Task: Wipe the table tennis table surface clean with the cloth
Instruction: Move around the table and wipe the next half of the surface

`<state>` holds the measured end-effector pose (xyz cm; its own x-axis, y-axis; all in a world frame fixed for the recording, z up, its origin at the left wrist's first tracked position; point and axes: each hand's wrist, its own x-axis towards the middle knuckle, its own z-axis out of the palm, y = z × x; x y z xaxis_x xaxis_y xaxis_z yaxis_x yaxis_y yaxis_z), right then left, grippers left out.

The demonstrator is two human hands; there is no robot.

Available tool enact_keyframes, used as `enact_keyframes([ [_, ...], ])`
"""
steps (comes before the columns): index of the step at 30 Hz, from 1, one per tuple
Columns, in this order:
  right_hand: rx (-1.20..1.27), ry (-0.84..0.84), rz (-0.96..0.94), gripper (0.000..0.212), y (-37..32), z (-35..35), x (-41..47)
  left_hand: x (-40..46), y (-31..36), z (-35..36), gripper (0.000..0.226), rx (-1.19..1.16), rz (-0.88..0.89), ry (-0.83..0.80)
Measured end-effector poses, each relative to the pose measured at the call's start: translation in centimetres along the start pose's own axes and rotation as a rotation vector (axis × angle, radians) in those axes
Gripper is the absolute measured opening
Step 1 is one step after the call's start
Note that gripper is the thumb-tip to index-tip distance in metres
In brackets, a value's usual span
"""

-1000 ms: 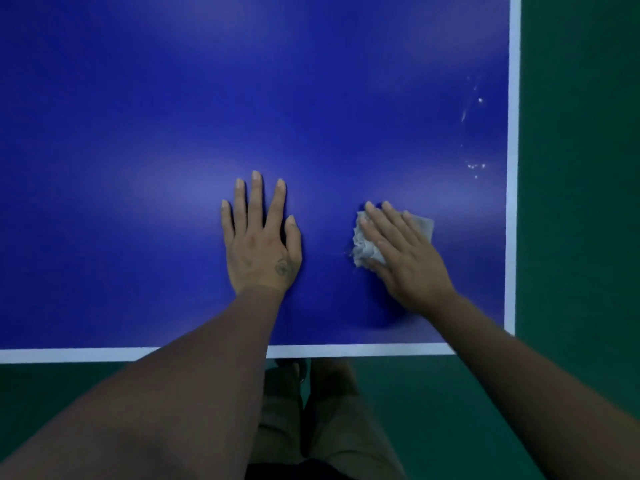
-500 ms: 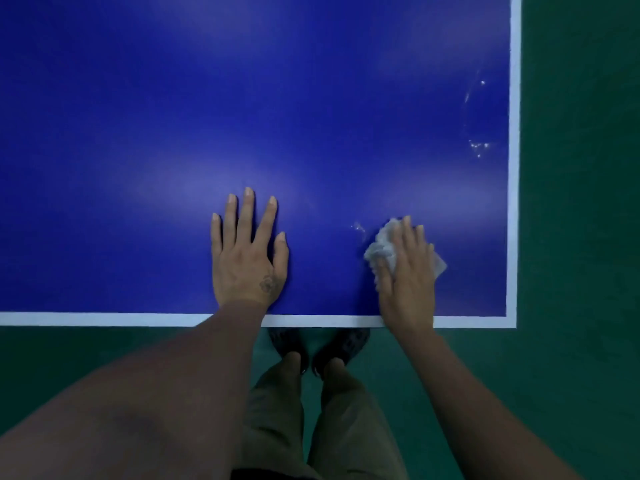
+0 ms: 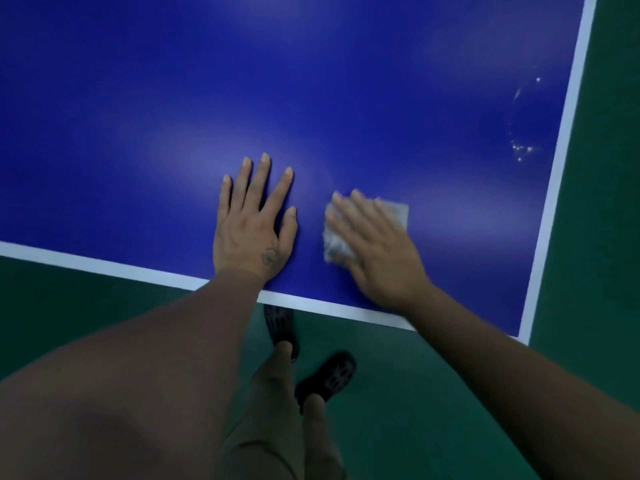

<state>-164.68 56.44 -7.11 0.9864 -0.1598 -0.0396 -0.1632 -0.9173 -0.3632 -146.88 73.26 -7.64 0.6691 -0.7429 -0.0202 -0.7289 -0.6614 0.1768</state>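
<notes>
Left hand [image 3: 251, 233] flat on tabletop [image 3: 311, 81] near front edge, probably bracing. Right hand [image 3: 375, 251] fingers straight, pressing cloth [image 3: 394, 211] flat beside it, toward front-right corner. Wet specks [image 3: 519, 148] by right edge unwiped.

Blue desk [image 3: 311, 81] with a white border line; its near edge and right edge meet at the corner at lower right. Left hand [image 3: 251, 233] lies flat on the desk just inside the near edge, fingers straight and spread, a small tattoo near the thumb base. Right hand [image 3: 377, 247] presses flat, fingers extended, on a crumpled white cloth [image 3: 398, 211] near the same edge, towards the right corner; the hand appears motion-blurred. The two hands sit close beside each other, not touching. White specks and smears [image 3: 521, 147] show near the right edge. Green floor [image 3: 433, 393] below, with two dark shoes [image 3: 329, 375] and khaki shorts [image 3: 270, 427].
</notes>
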Motion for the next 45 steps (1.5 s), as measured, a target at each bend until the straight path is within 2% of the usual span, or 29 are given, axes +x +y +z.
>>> enact_keyframes([
  [3, -0.019, -0.119, -0.181, 0.065, -1.2, 0.3, -4.0, 0.0, 0.0, -0.1, 0.060, -0.001, -0.002, -0.005],
  [5, -0.020, -0.113, -0.185, 0.062, 1.0, -0.2, -3.4, -0.1, 0.1, -0.1, 0.060, 0.006, -0.008, -0.014],
  [9, -0.043, 0.081, 0.222, 0.056, 6.2, -1.8, -0.1, -0.2, 0.1, 0.0, 0.060, 0.014, -0.017, -0.025],
  [12, -0.013, 0.166, 0.432, 0.058, 3.5, -1.1, -0.5, -0.2, 0.1, -0.1, 0.060, 0.016, -0.025, -0.033],
  [14, 0.011, 0.140, 0.349, 0.061, -1.0, 0.4, -2.5, -0.3, 0.2, -0.1, 0.060, 0.017, -0.026, -0.028],
  [16, 0.041, 0.051, 0.164, 0.063, -4.7, 1.7, -5.6, -0.3, 0.2, -0.2, 0.059, 0.013, -0.024, -0.012],
  [19, 0.024, -0.043, -0.009, 0.062, -4.0, 1.3, -8.1, -0.3, 0.2, -0.1, 0.059, 0.016, -0.020, -0.020],
  [21, 0.012, 0.003, 0.118, 0.059, -1.1, 0.7, -8.0, -0.3, 0.2, -0.1, 0.060, 0.026, -0.020, -0.033],
  [24, -0.004, 0.158, 0.550, 0.059, 1.5, -0.6, -7.5, -0.2, 0.1, 0.0, 0.060, 0.024, -0.020, -0.048],
  [26, 0.001, 0.237, 0.715, 0.058, -0.5, 0.2, -7.5, -0.2, 0.1, -0.1, 0.061, 0.021, -0.023, -0.052],
  [27, 0.004, 0.257, 0.731, 0.058, -2.4, 1.0, -7.7, -0.1, 0.1, -0.2, 0.061, 0.020, -0.024, -0.055],
  [30, 0.042, 0.196, 0.583, 0.063, -8.7, 3.5, -8.9, -0.2, 0.3, -0.3, 0.061, 0.018, -0.019, -0.064],
  [33, 0.058, 0.163, 0.475, 0.061, -9.7, 3.6, -8.4, -0.3, 0.3, -0.4, 0.062, 0.018, -0.020, -0.078],
  [37, 0.057, 0.266, 0.746, 0.057, -4.5, 1.4, -1.2, -0.2, 0.3, -0.2, 0.062, 0.024, -0.015, -0.087],
  [39, 0.052, 0.291, 0.796, 0.059, -1.6, 0.2, 4.0, -0.2, 0.2, -0.1, 0.062, 0.024, -0.017, -0.085],
  [42, 0.008, 0.280, 0.689, 0.060, 0.9, -0.8, 10.3, -0.1, 0.1, 0.1, 0.062, 0.030, -0.019, -0.084],
  [45, -0.053, 0.212, 0.474, 0.058, 0.4, -0.2, 11.7, -0.1, 0.0, 0.3, 0.061, 0.023, -0.017, -0.079],
])
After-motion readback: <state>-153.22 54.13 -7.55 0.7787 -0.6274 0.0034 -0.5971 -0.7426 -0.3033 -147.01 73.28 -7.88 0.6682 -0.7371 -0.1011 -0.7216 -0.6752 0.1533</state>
